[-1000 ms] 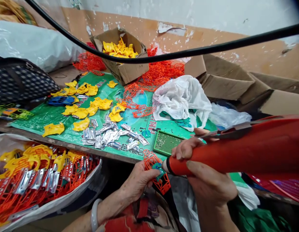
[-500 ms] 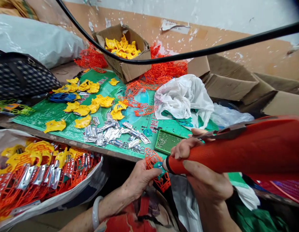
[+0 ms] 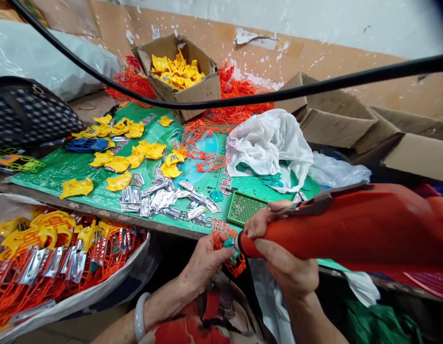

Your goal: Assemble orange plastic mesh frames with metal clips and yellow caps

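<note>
My left hand (image 3: 203,260), with a pale bangle on the wrist, pinches an orange plastic lattice frame (image 3: 239,267) that has a small teal piece (image 3: 230,244) on it. Wrapped round a red electric screwdriver (image 3: 300,234) is my right hand (image 3: 289,267). The screwdriver lies almost level, its nose against the teal piece; the bit itself is hidden. Just beyond my hands, on the table edge, sits a green perforated tray (image 3: 245,209) with tiny bits in it. Silver-coloured pieces (image 3: 164,198) lie in a heap to its left.
Yellow shells (image 3: 117,164) are scattered on the green table cover (image 3: 100,191). Behind stands a cardboard box (image 3: 203,91) of yellow parts, beside orange lattice frames (image 3: 239,102). A white bag (image 3: 268,143) lies crumpled. A sack (image 3: 135,267) of assembled pieces is lower left. A black cable (image 3: 243,101) crosses in front.
The screwdriver and my right hand have shifted slightly left in view, with the nose still at the teal piece. The black cable has swung lower. My left hand keeps its grip.
</note>
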Action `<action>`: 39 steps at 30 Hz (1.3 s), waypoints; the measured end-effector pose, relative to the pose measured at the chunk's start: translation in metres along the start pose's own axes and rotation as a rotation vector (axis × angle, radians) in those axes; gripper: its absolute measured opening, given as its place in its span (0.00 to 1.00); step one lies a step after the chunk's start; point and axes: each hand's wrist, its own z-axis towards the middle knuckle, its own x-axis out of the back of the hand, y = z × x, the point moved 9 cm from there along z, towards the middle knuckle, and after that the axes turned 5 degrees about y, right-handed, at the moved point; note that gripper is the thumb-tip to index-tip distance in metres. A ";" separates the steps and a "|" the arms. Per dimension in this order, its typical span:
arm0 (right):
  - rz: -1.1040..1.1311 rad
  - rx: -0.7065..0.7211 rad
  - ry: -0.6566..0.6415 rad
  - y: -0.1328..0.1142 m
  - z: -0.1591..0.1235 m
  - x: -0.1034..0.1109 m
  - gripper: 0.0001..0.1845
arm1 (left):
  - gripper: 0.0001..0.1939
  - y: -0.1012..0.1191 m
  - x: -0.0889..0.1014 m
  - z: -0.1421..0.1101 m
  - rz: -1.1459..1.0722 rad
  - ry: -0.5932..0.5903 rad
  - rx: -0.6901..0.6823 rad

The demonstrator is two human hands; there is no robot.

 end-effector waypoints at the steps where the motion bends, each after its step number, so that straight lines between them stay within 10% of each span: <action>1: -0.008 -0.004 0.003 0.000 0.000 0.000 0.24 | 0.12 -0.001 0.001 0.000 -0.009 0.003 0.003; 7: -0.003 0.026 0.074 -0.016 0.015 0.009 0.25 | 0.12 -0.011 0.012 0.005 0.087 -0.011 0.026; 17: -0.100 0.199 0.463 -0.013 0.072 0.086 0.10 | 0.13 -0.016 0.011 0.005 0.205 -0.079 0.041; 39: -0.052 0.173 0.438 0.003 0.072 0.088 0.11 | 0.15 -0.022 0.012 0.007 0.109 -0.053 0.135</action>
